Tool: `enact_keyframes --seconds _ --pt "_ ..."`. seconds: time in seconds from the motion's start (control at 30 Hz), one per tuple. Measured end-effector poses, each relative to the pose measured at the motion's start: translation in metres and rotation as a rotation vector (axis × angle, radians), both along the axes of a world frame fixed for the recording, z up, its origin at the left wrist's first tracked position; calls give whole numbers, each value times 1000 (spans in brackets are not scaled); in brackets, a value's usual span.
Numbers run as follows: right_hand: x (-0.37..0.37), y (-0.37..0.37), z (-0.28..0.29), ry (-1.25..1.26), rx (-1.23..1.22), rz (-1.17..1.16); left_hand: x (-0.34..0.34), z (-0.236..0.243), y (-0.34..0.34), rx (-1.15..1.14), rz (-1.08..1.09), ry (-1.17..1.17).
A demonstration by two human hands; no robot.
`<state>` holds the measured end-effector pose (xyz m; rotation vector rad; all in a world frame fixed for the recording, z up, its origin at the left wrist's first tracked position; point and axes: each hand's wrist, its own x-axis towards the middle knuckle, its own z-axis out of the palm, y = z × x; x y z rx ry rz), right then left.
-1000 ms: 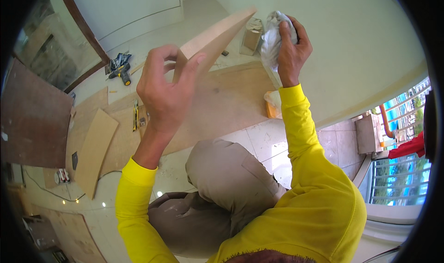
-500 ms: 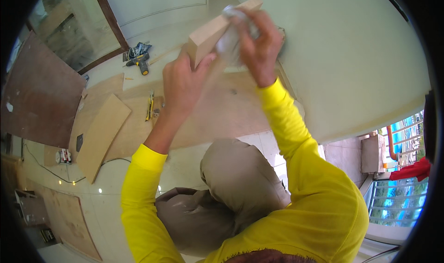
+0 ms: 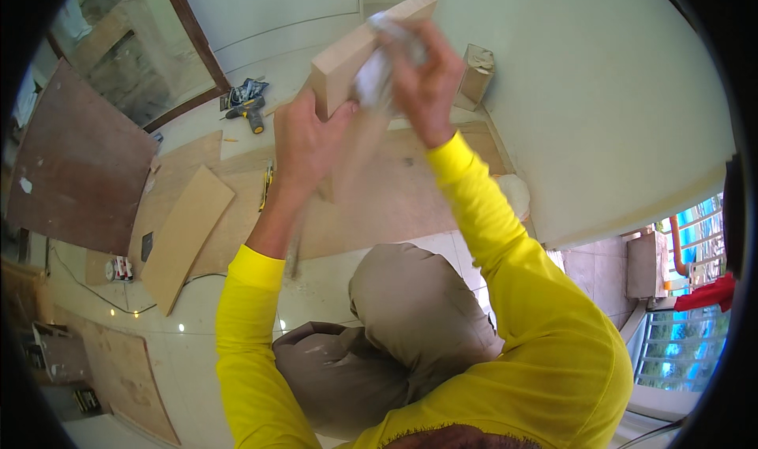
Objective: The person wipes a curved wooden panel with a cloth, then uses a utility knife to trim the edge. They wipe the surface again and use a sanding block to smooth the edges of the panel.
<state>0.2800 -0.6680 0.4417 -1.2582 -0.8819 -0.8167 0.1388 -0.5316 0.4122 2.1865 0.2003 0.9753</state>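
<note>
A pale wooden board is held up at a slant in front of me, its far end pointing up and right. My left hand is closed around its near lower end, thumb on the side facing me. My right hand is closed on a crumpled white cloth-like piece and presses it against the board's long side and upper edge. Motion blurs the white piece, so its exact material cannot be told. Fine haze or blur hangs below the board.
A plywood sheet lies on the tiled floor, with a loose thin board and a yellow utility knife on it. A cordless drill lies beyond. A box stands by the right wall; a brown panel leans at left.
Both hands and the board have shifted slightly left, with the white piece still against the board. The box by the wall shows more fully, and the view has moved a little.
</note>
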Motion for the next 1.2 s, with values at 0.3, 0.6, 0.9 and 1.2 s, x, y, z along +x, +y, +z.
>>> enact_keyframes --seconds 0.3,0.6,0.9,1.2 --pt "36 10 12 189 71 20 8 8 13 -107 -15 -7" --pt "-6 17 7 115 -91 -54 13 0 20 -128 -74 -136" --pt "-50 11 13 -104 -170 -22 -2 4 13 54 43 -55" --pt "44 -76 24 133 -241 -172 -4 2 -54 -64 -120 -41"
